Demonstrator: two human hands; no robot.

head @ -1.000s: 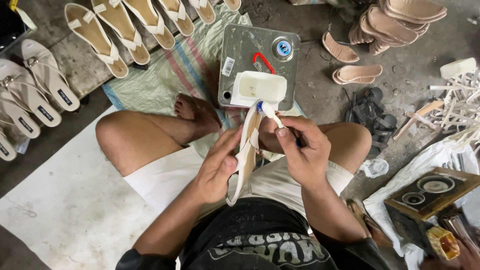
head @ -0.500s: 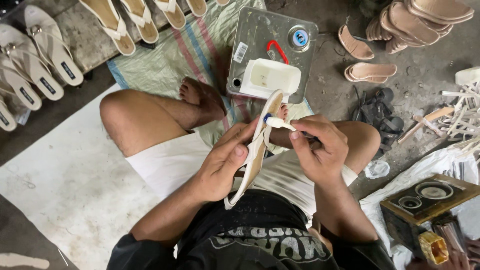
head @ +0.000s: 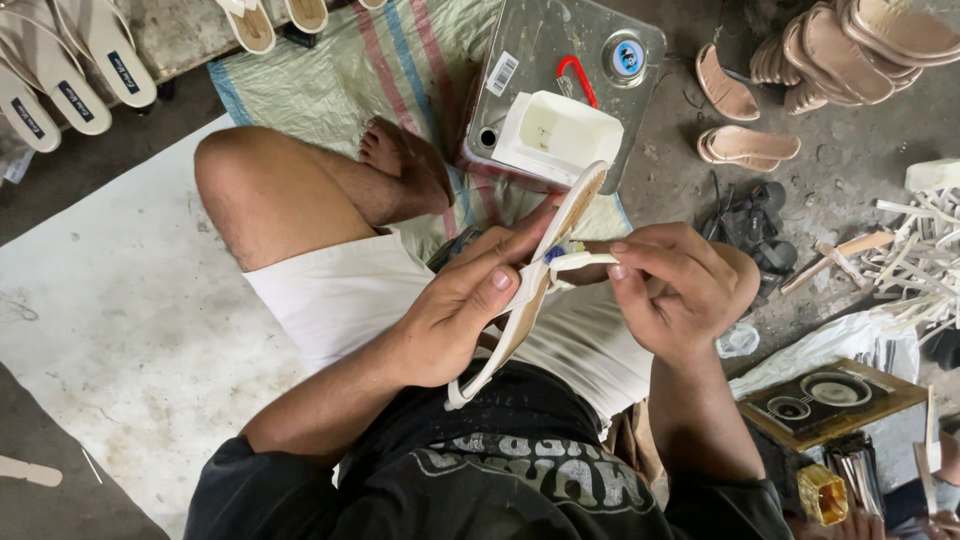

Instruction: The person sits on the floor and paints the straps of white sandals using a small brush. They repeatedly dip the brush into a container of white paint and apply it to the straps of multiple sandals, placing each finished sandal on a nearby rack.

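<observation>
I sit cross-legged on the floor. My left hand [head: 465,310] grips a cream sandal sole [head: 560,235] on its edge, toe end pointing away from me, thin straps hanging below it. My right hand [head: 675,285] pinches a small white brush [head: 580,260] with a blue band, its tip against the sole's side. Just beyond the sole stands a white rectangular tub [head: 555,135] on top of a flat metal can [head: 540,60] with a round cap and a red handle.
Finished cream sandals [head: 60,75] lie in rows at the top left. Tan soles [head: 840,40] are piled at the top right, beside loose white straps [head: 920,250]. A striped woven sack [head: 330,70] covers the floor ahead. A small wooden box [head: 830,400] sits at my right.
The view has tilted and drawn closer to my hands. The sandal sole has come lower, away from the tub, and the brush now rests against its side.
</observation>
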